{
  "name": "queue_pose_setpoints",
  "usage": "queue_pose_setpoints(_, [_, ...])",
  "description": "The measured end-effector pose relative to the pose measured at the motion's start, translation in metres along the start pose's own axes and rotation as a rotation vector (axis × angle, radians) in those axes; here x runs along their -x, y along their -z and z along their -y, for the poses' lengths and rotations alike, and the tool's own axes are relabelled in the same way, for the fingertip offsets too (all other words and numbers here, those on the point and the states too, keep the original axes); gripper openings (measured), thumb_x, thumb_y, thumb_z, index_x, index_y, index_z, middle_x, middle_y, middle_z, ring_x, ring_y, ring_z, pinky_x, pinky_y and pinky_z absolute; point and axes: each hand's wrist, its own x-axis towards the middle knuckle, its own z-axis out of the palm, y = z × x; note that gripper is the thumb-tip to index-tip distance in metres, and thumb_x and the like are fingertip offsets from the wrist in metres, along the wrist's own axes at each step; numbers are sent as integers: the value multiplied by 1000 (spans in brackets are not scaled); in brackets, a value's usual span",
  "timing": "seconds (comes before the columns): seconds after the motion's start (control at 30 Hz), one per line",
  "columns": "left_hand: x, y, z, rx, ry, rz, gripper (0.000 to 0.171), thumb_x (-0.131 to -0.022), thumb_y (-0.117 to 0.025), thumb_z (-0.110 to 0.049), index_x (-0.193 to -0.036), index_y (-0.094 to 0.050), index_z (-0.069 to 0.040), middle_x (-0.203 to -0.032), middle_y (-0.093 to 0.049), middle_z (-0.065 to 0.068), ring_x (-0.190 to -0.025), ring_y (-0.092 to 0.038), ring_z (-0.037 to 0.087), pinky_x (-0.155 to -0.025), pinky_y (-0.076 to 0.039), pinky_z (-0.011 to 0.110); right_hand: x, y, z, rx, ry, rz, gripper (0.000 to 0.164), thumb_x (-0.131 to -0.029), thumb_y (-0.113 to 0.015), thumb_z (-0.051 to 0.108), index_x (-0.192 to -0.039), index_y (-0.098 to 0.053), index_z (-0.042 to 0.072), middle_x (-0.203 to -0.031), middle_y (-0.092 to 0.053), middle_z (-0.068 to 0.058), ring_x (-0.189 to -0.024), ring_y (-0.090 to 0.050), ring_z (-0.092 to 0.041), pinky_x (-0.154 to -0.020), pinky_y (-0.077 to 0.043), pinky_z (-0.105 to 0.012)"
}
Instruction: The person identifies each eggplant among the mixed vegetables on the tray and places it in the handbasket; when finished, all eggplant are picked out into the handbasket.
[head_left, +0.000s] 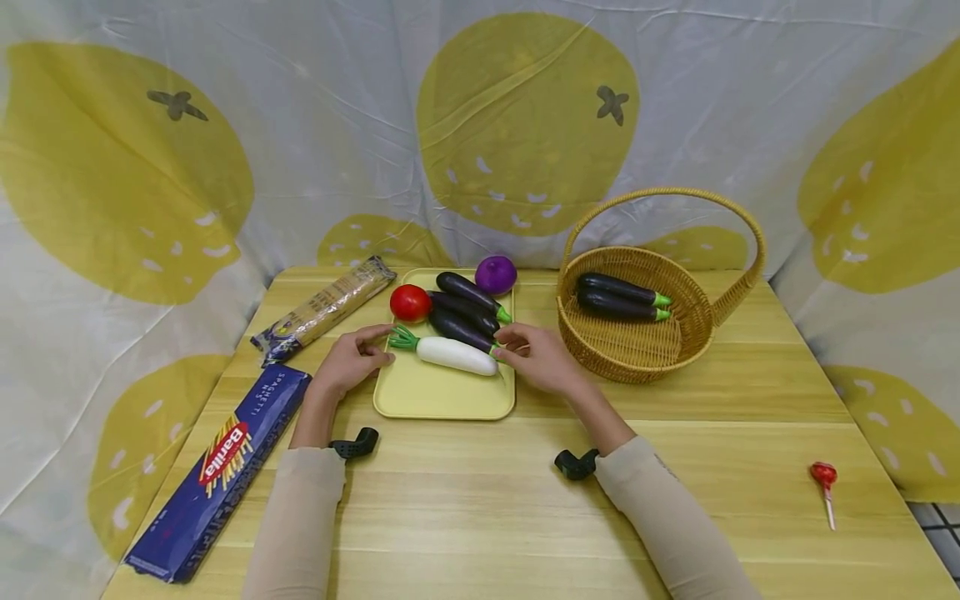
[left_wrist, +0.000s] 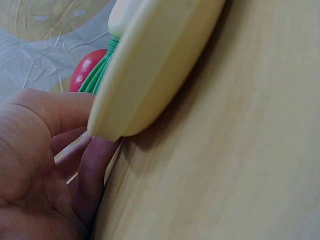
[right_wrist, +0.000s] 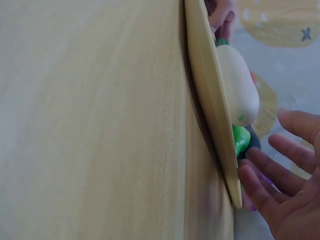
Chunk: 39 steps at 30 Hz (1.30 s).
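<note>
My left hand [head_left: 348,362] is at the left side of a yellow tray [head_left: 442,407], fingers bent at its rim and close to the green leaves of a white radish [head_left: 456,355]. In the left wrist view the fingertips partly disappear behind the tray's edge [left_wrist: 145,85]. My right hand [head_left: 543,358] is at the right rim with its fingers spread, near the stem end of an eggplant [head_left: 453,327]. The right wrist view shows nothing between those fingers [right_wrist: 272,172]. More eggplants [head_left: 468,289], a red tomato [head_left: 410,303] and a purple onion [head_left: 496,275] lie toward the tray's back.
Right of the tray stands a wicker basket [head_left: 637,367] with a tall handle and two eggplants [head_left: 618,304] inside. A blue spaghetti box [head_left: 221,475] and a clear pasta packet [head_left: 330,308] lie at the left. A red lollipop [head_left: 823,477] lies far right.
</note>
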Motion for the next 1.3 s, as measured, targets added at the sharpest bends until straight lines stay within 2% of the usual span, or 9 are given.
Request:
queue_pose_setpoints(0.23, [1, -1, -1, 10, -15, -8, 55, -96, -72, -12, -149, -58, -18, -101, -70, 21, -74, -59, 15, -63, -53, 26, -4, -5, 2, 85, -21, 10, 37, -104, -63, 33, -133, -68, 11, -120, -73, -3, -110, -67, -21, -98, -54, -39])
queue_pose_setpoints(0.4, [2, -1, -1, 10, -11, -4, 55, -97, -71, -13, -150, -57, -18, -102, -70, 20, -75, -58, 14, -63, -53, 26, -8, -8, 4, 148, -4, -2, 30, -107, -57, 28, -128, -69, 11, -113, -75, -1, -105, -68, -20, -93, -55, -39])
queue_pose_setpoints(0.57, [3, -1, -2, 10, -5, -9, 55, -96, -72, -13, -149, -57, -18, -102, -70, 19, -76, -58, 15, -63, -54, 26, -11, -12, 4, 189, 19, -7, 23, -105, -60, 22, -122, -70, 11, -111, -75, -4, -102, -69, -21, -93, -54, -39])
queue_pose_setpoints(0.83, [2, -1, -2, -3, -7, -9, 55, -96, -72, -13, -150, -57, -18, -102, -71, 19, -78, -60, 17, -64, -54, 26, -12, -15, 6, 173, 21, 7, 27, -100, -69, 18, -124, -68, 8, -117, -75, -10, -111, -69, -25, -102, -52, -41])
queue_pose_setpoints(1.03, [3, -1, -3, 5, -8, -9, 56, -96, -72, -12, -150, -57, -17, -102, -70, 18, -78, -60, 16, -64, -55, 26, -10, -14, 8, 153, -1, -19, 31, -99, -69, 15, -129, -69, 5, -114, -73, -11, -101, -68, -24, -93, -55, -39])
queue_pose_setpoints(1.3, [3, -2, -2, 7, -3, -7, 55, -97, -71, -13, -150, -56, -18, -102, -69, 18, -78, -59, 17, -65, -54, 26, -6, -4, 9, 132, 10, -50, 36, -100, -65, 11, -134, -67, 0, -125, -67, -18, -103, -66, -28, -92, -56, -41])
